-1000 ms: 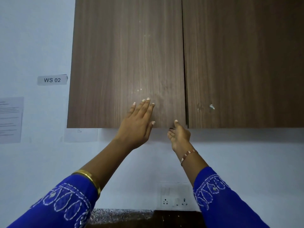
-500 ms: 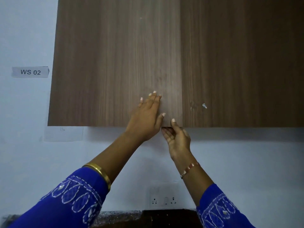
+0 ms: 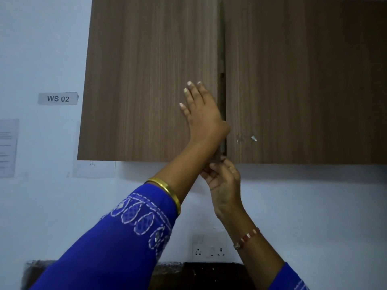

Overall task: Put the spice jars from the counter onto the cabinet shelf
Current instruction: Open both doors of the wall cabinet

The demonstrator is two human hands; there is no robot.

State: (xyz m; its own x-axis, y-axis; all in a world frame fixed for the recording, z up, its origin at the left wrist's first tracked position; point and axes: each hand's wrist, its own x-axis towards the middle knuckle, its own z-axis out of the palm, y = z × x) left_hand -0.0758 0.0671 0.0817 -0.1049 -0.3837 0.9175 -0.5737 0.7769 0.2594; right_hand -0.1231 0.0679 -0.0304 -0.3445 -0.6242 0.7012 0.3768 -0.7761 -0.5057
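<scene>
Head view: your left hand (image 3: 201, 114) lies flat, fingers straight, on the left cabinet door (image 3: 146, 80); your right hand (image 3: 222, 176) pinches its lower right corner. Jars aren't visible.

One readable label on the wall beside a wooden cabinet.

A small grey label (image 3: 58, 98) is stuck to the pale wall just left of the left cabinet door (image 3: 146, 80); it reads "WS 02" in dark capital letters and digits. Lower left, at the picture's edge, a sheet of paper (image 3: 7, 148) on the wall carries lines of print too blurred to read. A paper slip (image 3: 94, 168) under the cabinet bears a faint, illegible mark.
</scene>
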